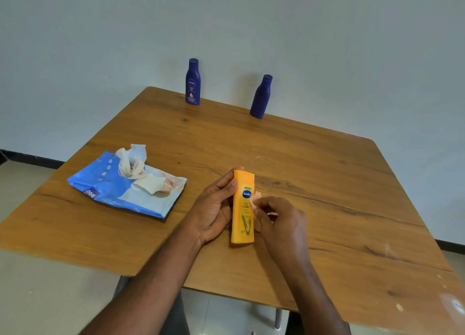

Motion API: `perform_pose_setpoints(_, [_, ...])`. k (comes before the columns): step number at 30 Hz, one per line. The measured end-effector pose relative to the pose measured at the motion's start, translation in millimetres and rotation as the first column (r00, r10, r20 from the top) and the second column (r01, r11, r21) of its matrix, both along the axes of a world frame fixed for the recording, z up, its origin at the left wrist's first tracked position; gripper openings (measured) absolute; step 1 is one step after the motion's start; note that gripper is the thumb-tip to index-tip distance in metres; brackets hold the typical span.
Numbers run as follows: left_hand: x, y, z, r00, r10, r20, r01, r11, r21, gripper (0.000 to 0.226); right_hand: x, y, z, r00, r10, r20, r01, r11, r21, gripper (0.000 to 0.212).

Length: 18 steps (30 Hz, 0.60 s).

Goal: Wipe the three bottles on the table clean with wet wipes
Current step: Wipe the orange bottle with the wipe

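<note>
Here the left hand (214, 206) grips the yellow Vaseline bottle (243, 209) near the middle of the bench (327, 183), fingers curled round its left side and cap end. The right hand (279, 224) pinches a small wet wipe (258, 198) against the bottle's right edge. A blue wipes pack (125, 186), marked "mee", lies by the left edge with a wipe pulled up. Two dark blue bottles stand at the far edge: the Nivea bottle (193, 82) and a plain-backed bottle (261, 96).
</note>
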State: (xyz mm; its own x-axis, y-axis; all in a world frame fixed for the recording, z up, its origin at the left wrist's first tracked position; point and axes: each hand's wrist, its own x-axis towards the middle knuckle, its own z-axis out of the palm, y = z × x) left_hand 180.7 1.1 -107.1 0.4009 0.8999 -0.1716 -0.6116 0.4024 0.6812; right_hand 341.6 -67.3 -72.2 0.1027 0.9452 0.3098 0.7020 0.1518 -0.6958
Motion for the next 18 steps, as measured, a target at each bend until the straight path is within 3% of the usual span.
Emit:
perform_pose_setpoints(4, [-0.8, -3.5, 1.8, 1.000, 0.005, -0.012, -0.004, 0.999, 0.047, 0.043, -13.9, 24.5, 18.8, 0.999, -0.027, -0.024, 0.028, 0.996, 0.080, 0.018])
perform_pose_setpoints(8, [0.0, -3.3, 1.5, 1.000, 0.026, 0.011, -0.027, 0.999, 0.042, 0.042, -26.6, 11.8, 21.8, 0.997, 0.071, -0.018, -0.068, 0.987, 0.148, 0.018])
perform_pose_setpoints(12, [2.5, 1.1, -3.3, 0.998, 0.055, -0.013, -0.055, 0.998, -0.010, 0.042, -14.1, -28.9, 3.1, 0.987, 0.157, -0.040, -0.155, 0.987, 0.050, 0.023])
perform_pose_setpoints(15, [3.2, 2.2, -1.8, 0.998, 0.052, -0.043, -0.052, 0.999, -0.005, 0.043, 8.7, -29.4, -4.9, 0.994, 0.101, -0.048, -0.104, 0.991, -0.083, 0.024])
perform_pose_setpoints(18, [2.6, 0.9, 0.9, 0.998, 0.032, -0.057, -0.032, 0.999, -0.001, 0.044, 11.6, -5.8, -2.0, 0.995, 0.057, -0.077, -0.063, 0.995, -0.081, 0.020])
